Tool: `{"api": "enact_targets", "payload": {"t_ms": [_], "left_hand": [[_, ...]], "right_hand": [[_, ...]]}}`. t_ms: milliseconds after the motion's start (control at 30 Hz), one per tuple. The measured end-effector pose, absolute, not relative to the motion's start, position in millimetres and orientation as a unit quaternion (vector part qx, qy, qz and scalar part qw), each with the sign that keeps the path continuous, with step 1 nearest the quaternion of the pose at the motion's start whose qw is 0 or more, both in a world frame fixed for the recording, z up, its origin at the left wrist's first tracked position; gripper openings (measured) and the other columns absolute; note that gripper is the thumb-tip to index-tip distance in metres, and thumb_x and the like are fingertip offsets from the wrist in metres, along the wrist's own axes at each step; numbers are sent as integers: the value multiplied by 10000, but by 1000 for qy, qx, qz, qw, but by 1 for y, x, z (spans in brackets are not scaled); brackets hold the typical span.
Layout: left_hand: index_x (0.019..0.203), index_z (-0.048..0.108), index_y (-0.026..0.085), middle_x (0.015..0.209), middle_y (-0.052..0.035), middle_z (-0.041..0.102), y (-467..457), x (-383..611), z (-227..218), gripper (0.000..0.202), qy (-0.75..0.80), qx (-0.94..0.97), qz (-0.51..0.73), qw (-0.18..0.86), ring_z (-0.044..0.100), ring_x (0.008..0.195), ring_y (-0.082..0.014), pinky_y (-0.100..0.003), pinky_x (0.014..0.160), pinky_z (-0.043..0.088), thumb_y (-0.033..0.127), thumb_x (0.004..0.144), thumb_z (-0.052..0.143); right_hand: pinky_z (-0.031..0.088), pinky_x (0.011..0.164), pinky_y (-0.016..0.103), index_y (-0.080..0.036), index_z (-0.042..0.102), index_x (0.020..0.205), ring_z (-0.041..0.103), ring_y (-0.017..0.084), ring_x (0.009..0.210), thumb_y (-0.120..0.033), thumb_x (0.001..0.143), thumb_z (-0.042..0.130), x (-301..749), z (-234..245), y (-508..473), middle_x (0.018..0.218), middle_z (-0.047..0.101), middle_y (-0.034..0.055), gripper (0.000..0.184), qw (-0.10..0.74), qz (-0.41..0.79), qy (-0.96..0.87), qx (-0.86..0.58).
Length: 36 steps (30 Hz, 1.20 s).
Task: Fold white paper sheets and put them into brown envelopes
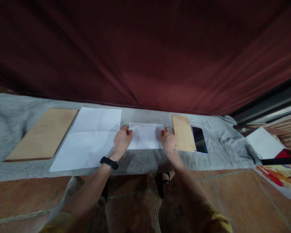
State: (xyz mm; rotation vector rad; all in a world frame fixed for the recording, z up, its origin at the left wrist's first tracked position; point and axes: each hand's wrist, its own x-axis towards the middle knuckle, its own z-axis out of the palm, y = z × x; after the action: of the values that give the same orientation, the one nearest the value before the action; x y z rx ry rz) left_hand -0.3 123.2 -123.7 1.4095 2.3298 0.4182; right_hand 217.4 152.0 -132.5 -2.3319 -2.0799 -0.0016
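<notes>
Dark red draped fabric (pixel 135 58) filled the background above a brown tiled floor (pixel 129 207), and between them ran a long surface covered with grey cloth (pixel 218 149). Largest on it was a white, creased paper sheet (pixel 94 136), left of centre; beyond its left side lay a big flat brown paper packet (pixel 43 136). Near the middle, a smaller white rectangular paper (pixel 145 137) lay nearly flat. It would likely handle as light, limp and easily creased, so a gentle pinch at both short edges suited it. Just to its right lay a small tan paper packet (pixel 184 132). The left hand (pixel 122 139) and right hand (pixel 169 140) each had a narrow grip, thumb and fingers closed on opposite ends of the smaller paper. Beside the tan packet lay a dark-screened, purple-edged phone (pixel 200 139); a black band (pixel 109 162) circled the left wrist.
</notes>
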Motion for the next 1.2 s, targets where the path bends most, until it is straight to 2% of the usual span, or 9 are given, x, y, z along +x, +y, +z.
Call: {"api": "enact_targets", "payload": {"t_ms": [367, 567, 733, 1000, 1200], "left_hand": [[1167, 598, 211, 992, -129, 756, 122, 3, -119, 286, 834, 499, 141, 185, 722, 989, -318, -376, 801, 507, 366, 962, 474], [1178, 594, 209, 982, -131, 754, 121, 5, -116, 299, 835, 505, 124, 179, 727, 973, -314, -381, 797, 517, 374, 967, 460], [1225, 560, 183, 955, -137, 755, 117, 9, -113, 347, 835, 526, 94, 128, 739, 933, -312, -384, 779, 530, 385, 986, 408], [1259, 567, 143, 915, -164, 756, 110, 12, -110, 380, 819, 566, 46, 77, 747, 922, -315, -392, 791, 534, 347, 1007, 368], [1200, 612, 125, 1004, -160, 725, 105, 12, -115, 342, 786, 616, 48, 25, 728, 888, -303, -387, 737, 529, 248, 999, 364]], "right_hand": [[556, 737, 327, -116, 607, 1246, 762, 255, 838, -315, 1066, 336, 218, -135, 153, 920, 773, 171, 382, 9, -12, -668, -744], [534, 712, 285, -104, 613, 1236, 760, 230, 818, -298, 1065, 338, 218, -138, 152, 891, 771, 161, 377, 19, -29, -678, -734], [518, 678, 251, -98, 622, 1195, 758, 208, 785, -290, 1060, 363, 218, -139, 153, 849, 770, 152, 350, 25, -47, -678, -733], [530, 674, 276, -100, 634, 1206, 769, 233, 789, -290, 1062, 366, 217, -141, 153, 857, 771, 164, 358, 29, -52, -677, -733], [531, 669, 280, -99, 645, 1188, 767, 232, 771, -278, 1060, 366, 217, -141, 153, 835, 768, 157, 355, 29, -52, -680, -731]]}}
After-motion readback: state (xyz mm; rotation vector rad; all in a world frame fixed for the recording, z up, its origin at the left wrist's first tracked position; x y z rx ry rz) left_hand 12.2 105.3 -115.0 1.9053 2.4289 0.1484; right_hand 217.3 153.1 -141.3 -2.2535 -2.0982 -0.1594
